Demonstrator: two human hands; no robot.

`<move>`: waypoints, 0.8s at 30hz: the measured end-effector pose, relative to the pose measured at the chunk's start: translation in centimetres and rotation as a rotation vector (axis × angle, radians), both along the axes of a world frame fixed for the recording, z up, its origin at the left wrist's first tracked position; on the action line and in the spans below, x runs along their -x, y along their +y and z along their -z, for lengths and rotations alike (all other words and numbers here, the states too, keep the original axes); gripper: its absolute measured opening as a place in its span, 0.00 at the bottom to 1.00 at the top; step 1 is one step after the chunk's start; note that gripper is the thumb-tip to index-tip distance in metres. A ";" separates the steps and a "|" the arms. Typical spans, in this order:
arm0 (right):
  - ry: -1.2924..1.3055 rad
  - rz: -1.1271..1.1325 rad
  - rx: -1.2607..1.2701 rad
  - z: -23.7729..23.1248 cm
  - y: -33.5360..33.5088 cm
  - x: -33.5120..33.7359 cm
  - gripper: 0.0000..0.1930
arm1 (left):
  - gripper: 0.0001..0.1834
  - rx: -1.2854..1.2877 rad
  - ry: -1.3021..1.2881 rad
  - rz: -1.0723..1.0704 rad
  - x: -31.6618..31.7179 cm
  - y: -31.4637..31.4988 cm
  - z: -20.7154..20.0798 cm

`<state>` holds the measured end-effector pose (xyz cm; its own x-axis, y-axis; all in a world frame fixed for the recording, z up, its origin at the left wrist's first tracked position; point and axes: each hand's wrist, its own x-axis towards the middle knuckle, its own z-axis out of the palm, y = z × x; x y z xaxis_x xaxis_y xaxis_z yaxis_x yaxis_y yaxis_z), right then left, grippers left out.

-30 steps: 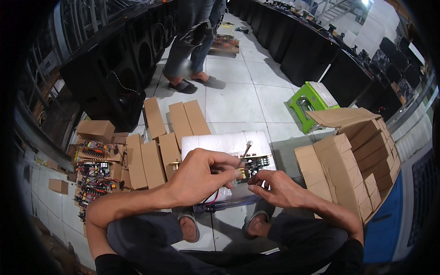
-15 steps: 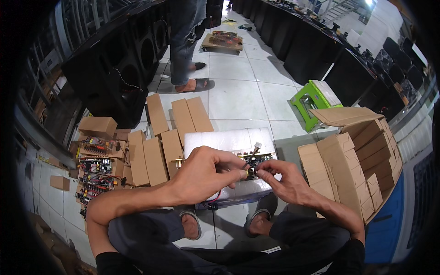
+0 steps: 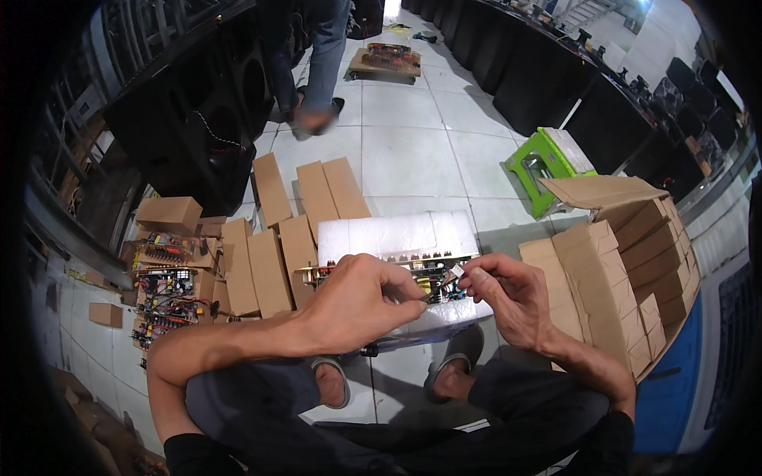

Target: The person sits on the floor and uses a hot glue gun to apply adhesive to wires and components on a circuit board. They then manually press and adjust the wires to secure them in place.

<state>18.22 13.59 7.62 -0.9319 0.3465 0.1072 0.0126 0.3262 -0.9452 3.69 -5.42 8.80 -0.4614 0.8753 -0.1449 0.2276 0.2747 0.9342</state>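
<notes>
A circuit board (image 3: 435, 268) with dark, yellow and gold parts rests on a white foam-wrapped block (image 3: 394, 231) between my knees. My left hand (image 3: 357, 300) covers the board's left part, thumb and forefinger pinched on a short dark cable (image 3: 437, 294). At the cable's upper end is a small white plug connector (image 3: 457, 271). My right hand (image 3: 514, 297) has thumb and forefinger closed at this connector, above the board's right side. The left palm hides part of the board.
Brown cartons (image 3: 270, 274) lie left of the block, beside several stacked circuit boards (image 3: 167, 297). An opened large carton (image 3: 583, 266) with smaller boxes stands right, below a green step stool (image 3: 548, 163). Black speaker cabinets (image 3: 186, 119) line the left. Another person (image 3: 321, 63) stands ahead.
My right hand has moved right and slightly up from the board. The white connector, earlier sticking up free, now tilts at its fingertips. The other person has stepped away to the left.
</notes>
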 end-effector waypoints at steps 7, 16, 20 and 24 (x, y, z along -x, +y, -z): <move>-0.038 -0.057 0.047 0.3 0.0 0.2 0.06 | 0.08 0.037 -0.026 0.020 -0.2 0.1 0.3; -0.081 -0.120 0.346 0.3 1.1 0.3 0.08 | 0.10 -0.031 -0.187 0.058 -0.3 0.2 0.8; -0.076 -0.127 0.446 0.7 1.5 0.4 0.09 | 0.10 0.003 -0.224 0.066 -0.3 0.3 0.5; -0.091 -0.115 0.483 0.8 1.6 0.4 0.09 | 0.10 0.021 -0.231 0.078 -0.2 0.3 0.5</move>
<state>17.84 15.15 6.78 -0.9652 0.2307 -0.1235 0.0918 -0.1435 -0.9854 3.89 -5.10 8.31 -0.3446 0.9027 -0.2578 0.0295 0.2849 0.9581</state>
